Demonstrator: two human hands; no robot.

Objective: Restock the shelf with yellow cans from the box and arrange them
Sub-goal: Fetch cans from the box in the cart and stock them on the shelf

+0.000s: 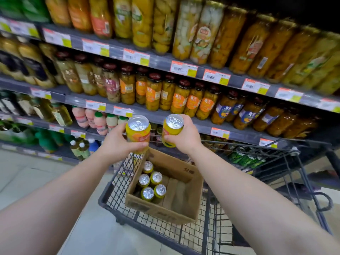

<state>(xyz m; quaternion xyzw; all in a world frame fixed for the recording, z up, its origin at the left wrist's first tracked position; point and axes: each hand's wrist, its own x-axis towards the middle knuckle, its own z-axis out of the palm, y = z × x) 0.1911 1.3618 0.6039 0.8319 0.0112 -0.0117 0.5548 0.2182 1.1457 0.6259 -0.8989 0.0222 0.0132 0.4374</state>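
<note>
- Both bare forearms reach forward from the bottom corners, over a black wire cart (117,183) parked against the shelves.
- Left hand (117,144) grips a yellow can (138,134) round its side, thumb across the front, fingers curled behind; the can stands nearly upright, long axis vertical, silver pull-tab top tilted slightly toward the camera.
- Right hand (184,137) wraps a second yellow can (172,130) from the right, fingers closed tightly round the body; it is upright too, top leaning a little left and toward the camera.
- Both held cans hang in the air just above the cardboard box (184,183), in front of the shelf edge (202,126) with price tags.
- Five more cans (152,183) stand upright in the box's left part, tops up, clustered touching; the box sits in the cart.
- Rows of fruit jars (176,96) fill the shelves above.
</note>
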